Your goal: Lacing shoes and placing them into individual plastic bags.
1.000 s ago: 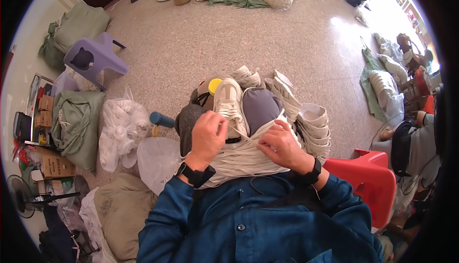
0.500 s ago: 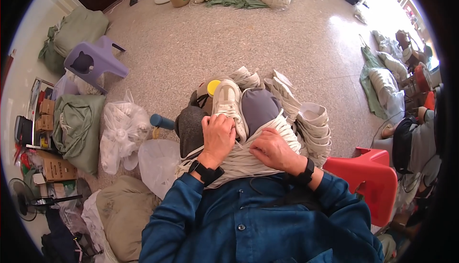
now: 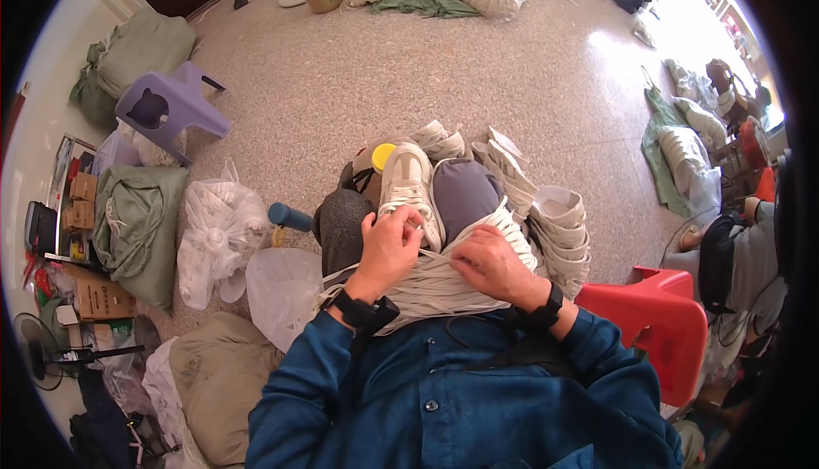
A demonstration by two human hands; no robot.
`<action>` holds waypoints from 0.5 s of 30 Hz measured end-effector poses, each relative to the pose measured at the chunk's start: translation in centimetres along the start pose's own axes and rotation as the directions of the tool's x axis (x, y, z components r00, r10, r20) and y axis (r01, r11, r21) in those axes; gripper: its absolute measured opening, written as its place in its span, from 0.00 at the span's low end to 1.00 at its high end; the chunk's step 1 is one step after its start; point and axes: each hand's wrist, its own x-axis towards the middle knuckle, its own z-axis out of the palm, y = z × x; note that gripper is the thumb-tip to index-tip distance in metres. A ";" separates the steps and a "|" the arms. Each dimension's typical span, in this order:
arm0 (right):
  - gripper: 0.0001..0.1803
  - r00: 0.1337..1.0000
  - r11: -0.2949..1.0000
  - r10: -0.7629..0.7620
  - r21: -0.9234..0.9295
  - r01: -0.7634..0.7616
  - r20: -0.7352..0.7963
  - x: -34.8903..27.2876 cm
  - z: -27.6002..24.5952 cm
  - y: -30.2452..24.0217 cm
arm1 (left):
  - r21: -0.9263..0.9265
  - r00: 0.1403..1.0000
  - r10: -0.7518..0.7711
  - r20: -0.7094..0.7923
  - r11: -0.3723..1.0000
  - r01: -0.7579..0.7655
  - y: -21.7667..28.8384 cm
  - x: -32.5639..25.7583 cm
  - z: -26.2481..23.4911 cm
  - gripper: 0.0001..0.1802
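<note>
A beige and white sneaker [image 3: 407,170] rests toe-away between my knees, its upper part laced. My left hand [image 3: 391,245] is closed at the sneaker's near end, fingertips pinched on a shoelace. To its right, my right hand [image 3: 490,262] is also closed, thumb and fingers pinching a pale shoelace above my lap. A thick bundle of cream shoelaces [image 3: 435,298] lies across my lap, under both hands. The exact grip of the fingertips is partly hidden by the hands.
Stacked shoe uppers [image 3: 560,234] stand right of my knee. Beside me are a red stool [image 3: 653,298], a blue bottle [image 3: 290,216] and a clear plastic bag [image 3: 286,294]. A purple stool [image 3: 175,110] stands farther left. Another person [image 3: 738,251] sits at the right edge.
My left hand has drawn back slightly from the sneaker's laces toward my lap, uncovering more of them. My right hand has barely moved.
</note>
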 end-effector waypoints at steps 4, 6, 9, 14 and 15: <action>0.02 0.996 0.996 0.085 -0.003 -0.085 -0.037 0.2 -2.1 0.3 | -0.461 0.985 -0.053 0.162 0.879 0.123 -2.6 0.2 -2.5 0.07; 0.02 0.989 0.989 0.143 0.040 -0.142 -0.043 0.0 -2.7 0.6 | -0.719 0.972 -0.051 0.230 0.664 0.205 -3.0 0.0 -3.9 0.07; 0.03 0.987 0.986 0.160 0.046 -0.159 -0.012 -0.3 -2.3 0.4 | -0.644 0.982 -0.054 0.184 0.748 0.161 -2.5 -0.1 -3.7 0.06; 0.04 0.998 0.993 0.067 0.092 -0.068 0.020 0.2 -1.4 -0.4 | -0.175 0.991 -0.115 0.072 0.976 0.126 -0.9 -0.2 -2.0 0.08; 0.04 0.998 0.996 0.043 0.081 -0.047 0.052 0.3 -1.4 -0.7 | -0.190 0.996 -0.084 0.040 0.978 0.090 -0.8 -0.1 -1.3 0.10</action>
